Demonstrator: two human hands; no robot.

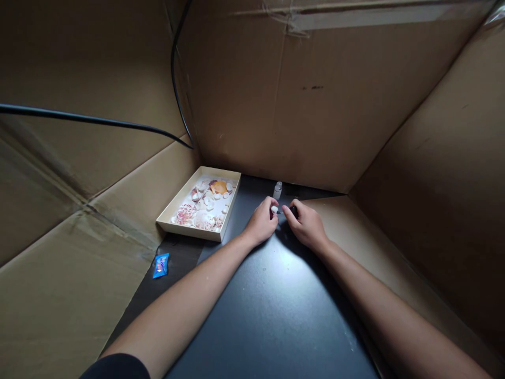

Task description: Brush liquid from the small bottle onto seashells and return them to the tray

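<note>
My left hand (262, 221) rests on the dark tabletop (272, 310) with its fingers pinched on a small white shell (274, 209). My right hand (305, 223) lies just to the right, fingers closed on a small dark tool (293, 210) whose thin tip points at the shell. A small clear bottle (278, 190) stands upright just beyond both hands. Left of my left hand sits a shallow white tray (173, 223) holding several shells, among them an orange one (219, 187) and pink-striped scallops (185, 213).
Cardboard walls (315, 105) close in the back and both sides. A black cable (90, 120) runs along the left wall. A small blue wrapped packet (161, 265) lies at the table's left edge. A cardboard flap (339, 216) lies flat on the right.
</note>
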